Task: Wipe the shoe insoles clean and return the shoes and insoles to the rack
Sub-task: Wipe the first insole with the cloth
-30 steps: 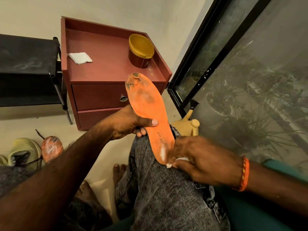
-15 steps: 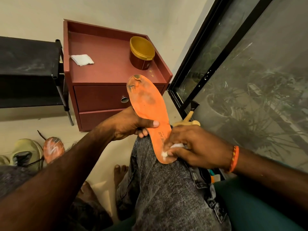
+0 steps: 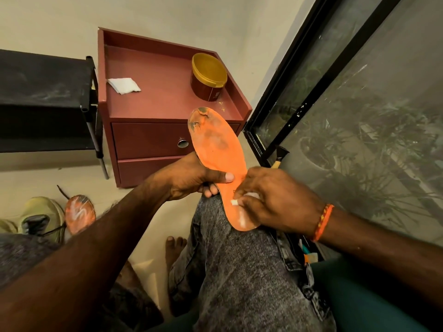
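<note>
Gripping the orange insole (image 3: 217,161) at its middle with our left hand (image 3: 191,178), thumb laid across the top face and fingers curled behind, we hold it propped heel-down on our right knee (image 3: 227,238) in grey denim, its dirt-darkened toe tilted up toward the red nightstand (image 3: 153,111). Our right hand (image 3: 275,200) pinches a small white wipe (image 3: 249,197) and presses it against the insole's lower half, just above a pale smear near the heel. On the nightstand, a folded white tissue (image 3: 124,85) lies near the left side and a jar with a yellow lid (image 3: 209,76) stands well apart at the right. Down on the floor at our left we see a yellow-green shoe (image 3: 42,216) with a second orange insole (image 3: 80,213) just beside it. A black shoe rack (image 3: 45,101) stands left of the nightstand.
</note>
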